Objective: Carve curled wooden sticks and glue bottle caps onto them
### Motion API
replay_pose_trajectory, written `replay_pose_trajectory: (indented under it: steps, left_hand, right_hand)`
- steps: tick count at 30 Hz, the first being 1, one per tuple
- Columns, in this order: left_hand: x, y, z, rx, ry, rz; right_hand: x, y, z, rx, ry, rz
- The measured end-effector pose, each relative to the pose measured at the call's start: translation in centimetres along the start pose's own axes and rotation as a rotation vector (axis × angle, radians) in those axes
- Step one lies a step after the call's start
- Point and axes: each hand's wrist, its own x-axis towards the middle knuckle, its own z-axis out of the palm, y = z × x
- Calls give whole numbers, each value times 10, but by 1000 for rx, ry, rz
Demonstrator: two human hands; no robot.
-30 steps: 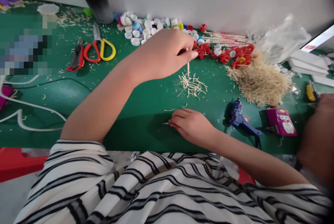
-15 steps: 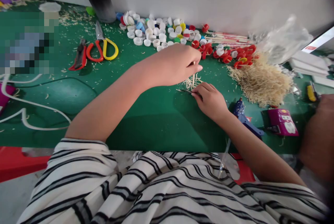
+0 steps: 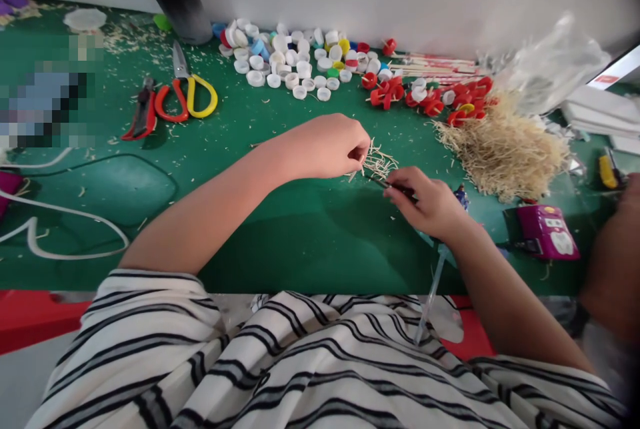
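My left hand (image 3: 345,145) is closed in a pinch at the left edge of a small pile of pale shavings (image 3: 381,162); what its fingertips hold is too small to name. Just right of the pile, my right hand (image 3: 423,201) grips a thin dark pointed tool (image 3: 379,181), its tip directed left at the pile's lower edge. A blue glue gun (image 3: 461,197) lies partly hidden behind my right hand and wrist.
Bottle caps (image 3: 293,59) and red cap pieces (image 3: 387,91) lie toward the wall. Scissors (image 3: 181,79) and red-handled pliers (image 3: 143,112) are at left. A straw-like heap (image 3: 510,149) and a purple box (image 3: 550,232) are at right, near another person's arm (image 3: 613,262).
My left hand has come down and left to the table beside the pile; the pale stick seen in its fingers no longer shows. My right hand has drawn back right and down with the tool.
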Motion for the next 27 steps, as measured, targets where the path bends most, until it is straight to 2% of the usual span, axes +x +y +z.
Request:
replay_pose_trajectory:
  steps: [4, 8, 11, 16, 23, 27]
  left_hand:
    - [4, -7, 6, -35, -13, -1]
    - [6, -14, 11, -2, 16, 42]
    - [8, -14, 13, 27, -11, 23]
    - [8, -11, 12, 26, -52, -12]
    - [7, -17, 10, -97, 31, -39]
    - [8, -17, 9, -137, 60, -75]
  right_hand:
    - [2, -5, 3, -140, -101, -135]
    - [8, -7, 1, -275, -191, -123]
    - [15, -9, 1, -364, -242, -109]
    - [22, -12, 2, -343, -188, -99]
    - [28, -18, 0, -395, -185, -30]
    - [35, -28, 3, -451, -241, 25]
